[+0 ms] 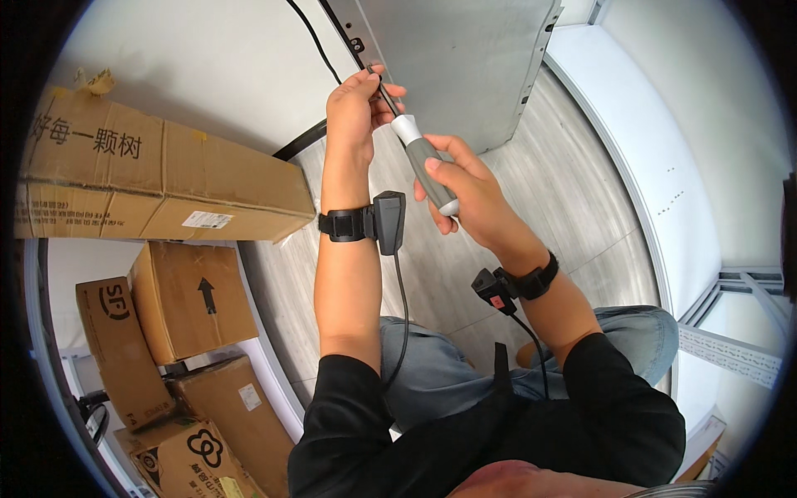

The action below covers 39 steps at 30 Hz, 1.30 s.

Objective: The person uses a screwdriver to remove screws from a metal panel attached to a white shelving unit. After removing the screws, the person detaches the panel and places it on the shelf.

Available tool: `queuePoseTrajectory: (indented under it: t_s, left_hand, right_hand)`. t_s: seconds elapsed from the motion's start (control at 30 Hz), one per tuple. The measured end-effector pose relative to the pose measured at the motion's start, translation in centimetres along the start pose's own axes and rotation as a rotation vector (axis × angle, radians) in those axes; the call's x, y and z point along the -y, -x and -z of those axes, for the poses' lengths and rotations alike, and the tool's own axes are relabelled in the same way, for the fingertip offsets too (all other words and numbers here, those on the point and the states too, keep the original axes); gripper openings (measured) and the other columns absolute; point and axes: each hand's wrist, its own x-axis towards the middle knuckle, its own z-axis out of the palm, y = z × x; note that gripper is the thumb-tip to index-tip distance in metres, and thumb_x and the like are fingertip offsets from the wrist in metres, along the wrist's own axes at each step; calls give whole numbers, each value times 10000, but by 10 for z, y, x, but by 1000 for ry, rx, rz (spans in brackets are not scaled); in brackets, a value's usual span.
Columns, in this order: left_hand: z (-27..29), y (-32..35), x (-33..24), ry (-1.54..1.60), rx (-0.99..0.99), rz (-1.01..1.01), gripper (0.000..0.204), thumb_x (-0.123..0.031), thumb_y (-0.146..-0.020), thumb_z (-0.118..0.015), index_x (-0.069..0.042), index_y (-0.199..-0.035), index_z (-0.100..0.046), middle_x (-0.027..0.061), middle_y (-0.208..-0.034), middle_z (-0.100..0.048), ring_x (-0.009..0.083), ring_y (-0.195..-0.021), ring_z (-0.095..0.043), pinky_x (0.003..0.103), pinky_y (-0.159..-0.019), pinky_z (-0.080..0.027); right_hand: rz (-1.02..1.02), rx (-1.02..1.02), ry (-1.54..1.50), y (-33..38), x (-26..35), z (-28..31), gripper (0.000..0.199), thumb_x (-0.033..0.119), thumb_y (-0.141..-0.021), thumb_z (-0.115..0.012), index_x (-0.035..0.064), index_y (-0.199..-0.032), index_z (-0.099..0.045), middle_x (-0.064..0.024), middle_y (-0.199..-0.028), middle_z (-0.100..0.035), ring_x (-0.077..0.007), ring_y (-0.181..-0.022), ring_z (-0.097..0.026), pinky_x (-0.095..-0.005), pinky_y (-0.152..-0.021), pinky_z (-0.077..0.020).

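Observation:
A screwdriver (427,170) with a grey and white handle slants up and to the left in front of me. Its handle lies in the closed fingers of my right hand (466,184). Farther up, my left hand (355,104) pinches the metal shaft near the tip. That tip is at the dark edge of a large grey metal panel (457,62), close to a small black fitting (356,44) with holes. My left fingers partly cover the tip, so I cannot tell whether it sits in a screw.
A long cardboard box (158,178) lies at the left, above several smaller cartons (195,299). A black cable (314,40) hangs along the white wall. Wood-look flooring (573,191) spreads below my hands. A white curved ledge (631,124) runs down the right side. Cables trail from both wristbands.

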Motion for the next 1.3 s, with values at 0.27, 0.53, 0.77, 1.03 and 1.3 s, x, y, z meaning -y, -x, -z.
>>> queuePoseTrajectory:
  t_s: [0.27,0.53,0.77,1.03,1.3]
  left_hand:
    - [-1,-1,0,-5,2,-36,279,-162,-914,-448,-26,-1129,-560,68,-778,-657,128,-644,-581,247,-609,-431]
    - [-4,-2,2,-35,-36,-45,238,-164,-925,-466,-37,-1098,-570,61,-756,-661,117,-630,-579,245,-603,-431]
    - [-1,-1,6,-11,-28,-42,235,-188,-920,-497,-45,-1081,-589,55,-750,-656,105,-623,-573,242,-598,-431]
    - [7,-2,7,48,52,-38,222,-178,-902,-544,-44,-1072,-594,34,-734,-635,64,-568,-517,210,-559,-410]
    - [7,1,8,12,80,-21,265,-147,-867,-620,-23,-1094,-567,33,-729,-625,63,-548,-520,206,-523,-431]
  right_hand:
    - [13,23,-103,-2,-6,5,424,244,-933,-442,22,-1283,-357,-87,-799,-581,-115,-442,-473,-249,-403,-333]
    - [24,12,-108,-1,-6,7,441,256,-937,-436,15,-1297,-349,-97,-807,-578,-119,-443,-470,-249,-388,-317]
    - [-4,68,-281,2,-1,2,433,259,-948,-405,6,-1295,-348,-108,-814,-581,-139,-440,-479,-263,-403,-334]
    - [-13,77,-183,-1,3,0,476,233,-926,-453,-20,-1301,-305,-132,-826,-585,-183,-477,-565,-276,-416,-415]
    - [-21,-112,246,-6,-8,-3,552,186,-843,-588,-28,-1270,-310,-110,-797,-566,-154,-498,-577,-265,-414,-444]
